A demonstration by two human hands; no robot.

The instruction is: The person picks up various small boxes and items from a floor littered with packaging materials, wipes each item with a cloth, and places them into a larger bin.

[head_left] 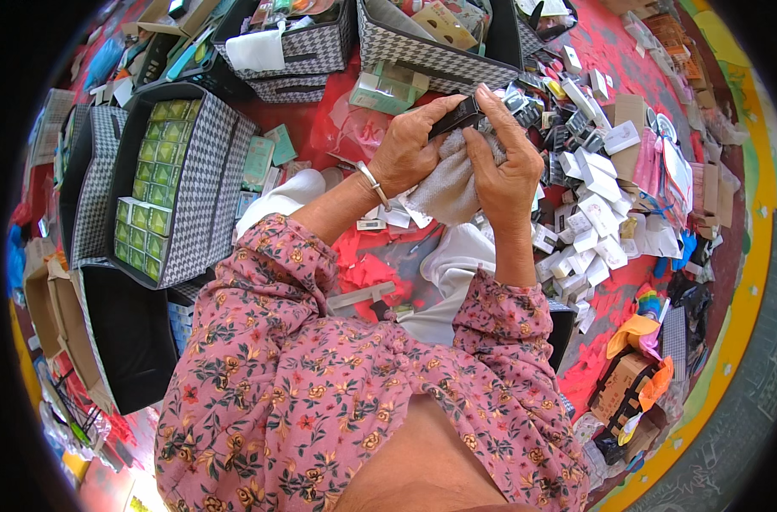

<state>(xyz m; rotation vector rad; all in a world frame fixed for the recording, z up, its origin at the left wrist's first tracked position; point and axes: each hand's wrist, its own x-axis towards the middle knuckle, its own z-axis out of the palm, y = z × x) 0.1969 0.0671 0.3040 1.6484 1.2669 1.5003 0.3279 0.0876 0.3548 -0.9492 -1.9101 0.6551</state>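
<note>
I can't identify the black object (pixel 458 117), partly hidden by fingers (pixel 501 119) and grey cloth (pixel 451 186), gripped between left hand (pixel 408 145) and right hand (pixel 509 168), forearms (pixel 330 206) reaching forward, converging.

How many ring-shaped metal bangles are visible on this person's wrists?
1: a silver-coloured bangle around the left wrist, just behind the left hand. The right wrist shows none; the pink floral sleeves could hide others.

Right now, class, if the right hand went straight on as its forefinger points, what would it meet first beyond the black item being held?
Probably the houndstooth box: in the picture its wall lies just ahead of the right hand, though the depth between them is unclear.
</note>
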